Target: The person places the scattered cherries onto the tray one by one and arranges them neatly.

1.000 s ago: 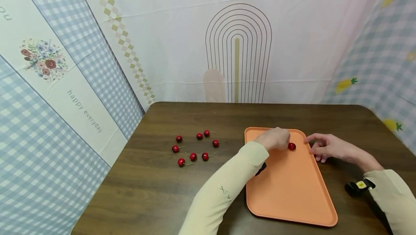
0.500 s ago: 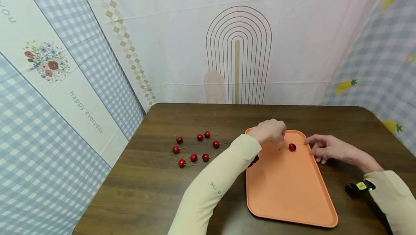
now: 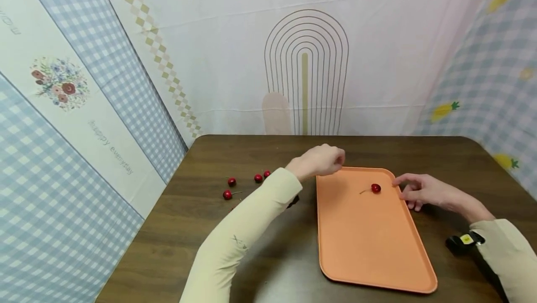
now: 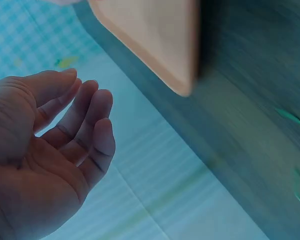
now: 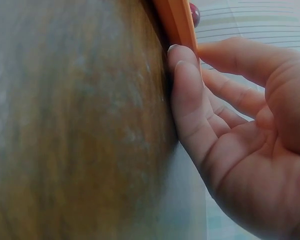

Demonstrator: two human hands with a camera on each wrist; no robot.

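Observation:
A red cherry [image 3: 375, 188] with its stem lies on the orange tray [image 3: 377, 242], near the far right corner. My left hand [image 3: 320, 159] is in the air by the tray's far left corner; in the left wrist view its fingers [image 4: 104, 137] bend loosely around nothing. At the tray's right side, my right hand [image 3: 428, 192] holds the rim, with the orange edge [image 5: 182, 30] between thumb and fingers in the right wrist view. Several more cherries [image 3: 227, 195] rest on the table to the left, some hidden behind the left sleeve.
The dark wooden table [image 3: 184, 247] stands against a white patterned cloth [image 3: 226, 60]. Checked cloth [image 3: 46, 177] hangs at the left and right. A black wrist strap with a device [image 3: 463, 241] sits on the right wrist.
My left hand has moved left and up, away from the cherry on the tray, leaving its stem in sight. The sleeve now covers several table cherries. My right hand has stayed at the rim.

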